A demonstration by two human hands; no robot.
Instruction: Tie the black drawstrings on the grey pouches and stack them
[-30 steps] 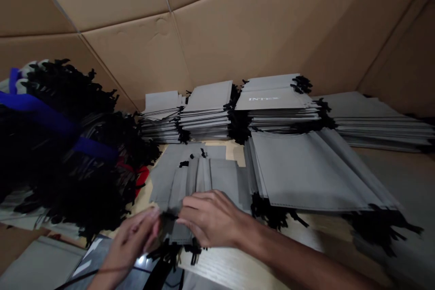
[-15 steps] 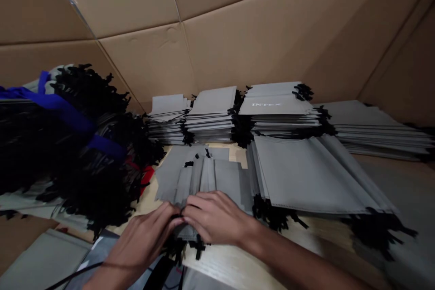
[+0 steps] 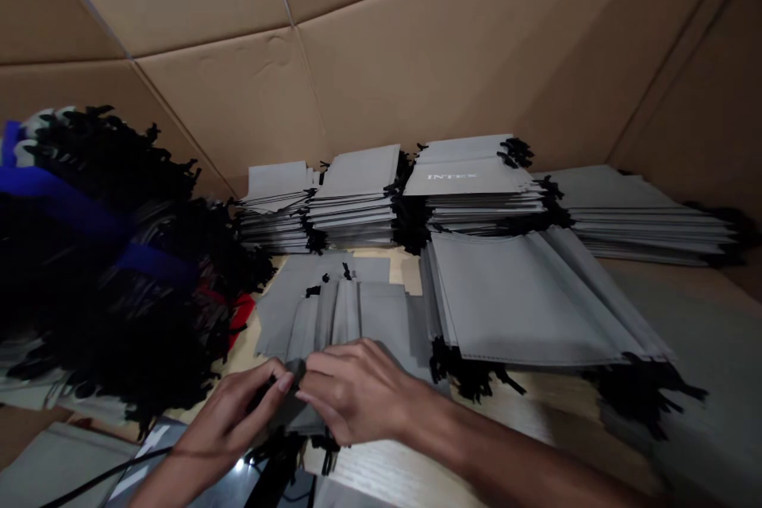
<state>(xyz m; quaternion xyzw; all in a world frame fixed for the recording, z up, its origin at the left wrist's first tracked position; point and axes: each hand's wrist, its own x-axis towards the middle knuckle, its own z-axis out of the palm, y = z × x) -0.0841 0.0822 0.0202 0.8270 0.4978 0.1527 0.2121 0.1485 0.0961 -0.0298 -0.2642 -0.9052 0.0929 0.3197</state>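
Observation:
Several grey fabric drawstring bags (image 3: 386,313) with black cord ends lie loosely overlapped in front of me. My right hand (image 3: 360,393) bends over them, its fingers and thumb pinched on the near end of a grey bag. Beside it my left hand (image 3: 241,409) is closed, thumb against fingers, at the left edge of the same bag. A narrow gap with dark grey cloth shows between the two sets of fingertips. Black cords (image 3: 326,448) hang below the bag at the table edge. My fingers hide most of the held part.
Neat stacks of grey bags (image 3: 357,175) stand along a cardboard wall (image 3: 429,63), one printed INTEX (image 3: 452,175). A fanned stack (image 3: 524,302) lies to the right. At left is a big bundle with black cords (image 3: 136,317) and a blue strap (image 3: 155,266).
The whole view has shifted slightly left. My hands have drawn a little apart at the fingertips, and the left thumb now points up beside the bag.

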